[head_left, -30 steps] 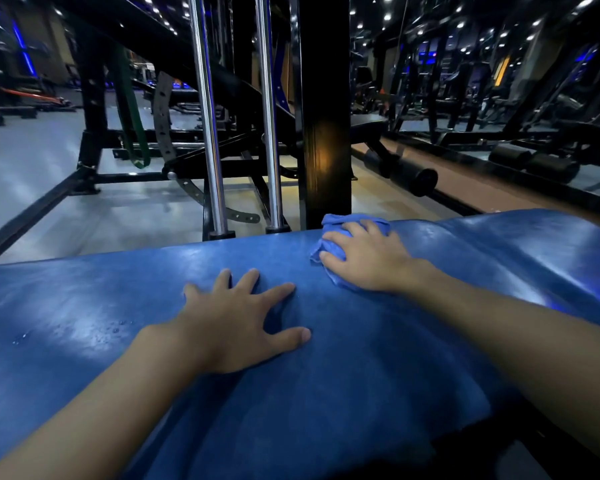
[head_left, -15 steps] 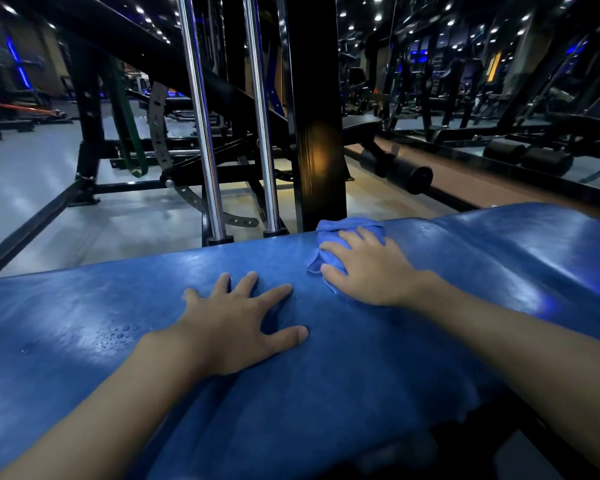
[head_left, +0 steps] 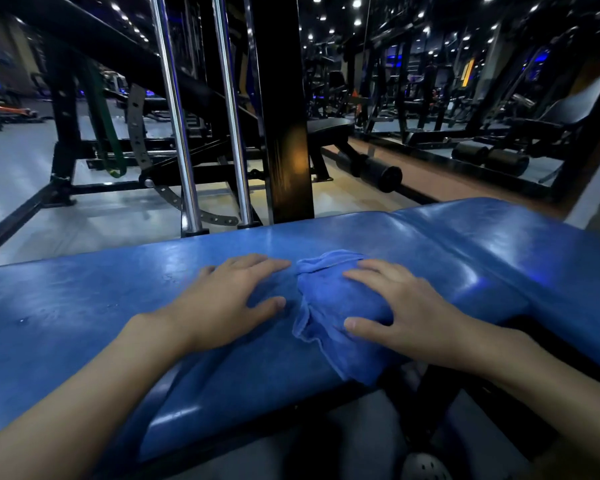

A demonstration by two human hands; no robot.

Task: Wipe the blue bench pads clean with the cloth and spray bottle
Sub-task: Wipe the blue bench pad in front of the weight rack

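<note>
Partly beneath right hand (head_left: 413, 317), cloth (head_left: 329, 306)

The blue bench pad (head_left: 84, 306) is glossy, scuffed vinyl lying flat, and a second blue pad (head_left: 499, 244) adjoins its right end. The blue cloth (head_left: 329, 306) lies crumpled on the bench pad's middle, its lower corner drooping over the pad's near edge.

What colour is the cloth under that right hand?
Blue, a near match to the bench pad; the cloth shows best in the head view.
</note>
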